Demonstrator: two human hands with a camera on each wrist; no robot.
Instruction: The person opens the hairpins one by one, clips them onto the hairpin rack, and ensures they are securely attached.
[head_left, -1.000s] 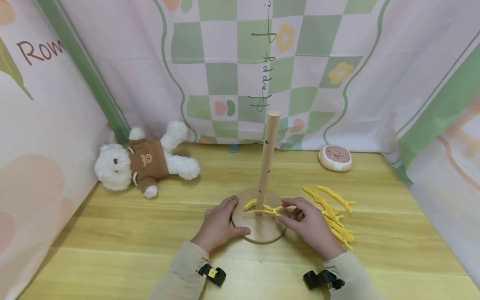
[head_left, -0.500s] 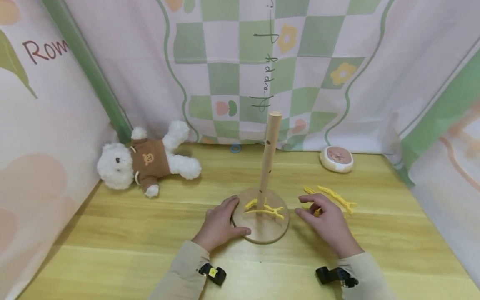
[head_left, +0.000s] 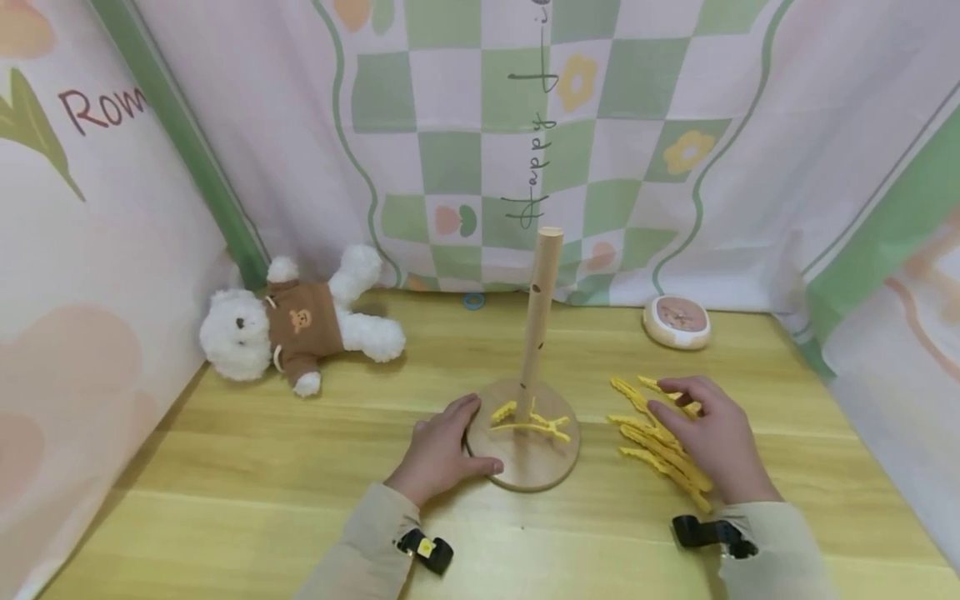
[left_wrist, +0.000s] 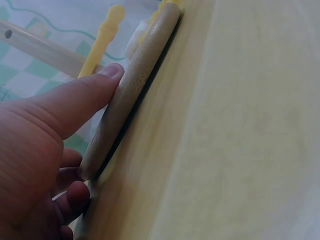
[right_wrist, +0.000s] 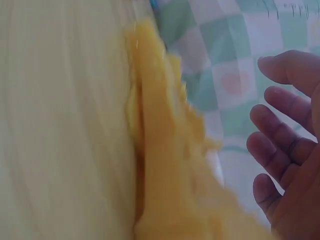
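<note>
A round wooden base carries an upright wooden post with small dark holes along it. Several yellow branch-like plastic pieces stick out near the foot of the post. My left hand holds the base by its left rim; in the left wrist view the thumb lies on the disc's edge. To the right lies a pile of similar yellow branch pieces. Over that pile hovers my right hand, fingers loosely bent and holding nothing; the right wrist view shows them apart from the yellow pieces.
On the wooden table, a white plush bear in a brown top lies at back left. A small white-rimmed clock-like device sits at back right. A blue ring rests by the patterned cloth behind.
My right hand has moved away from the yellow pieces at the post, rightwards to above the loose pile. The left hand stays on the base.
</note>
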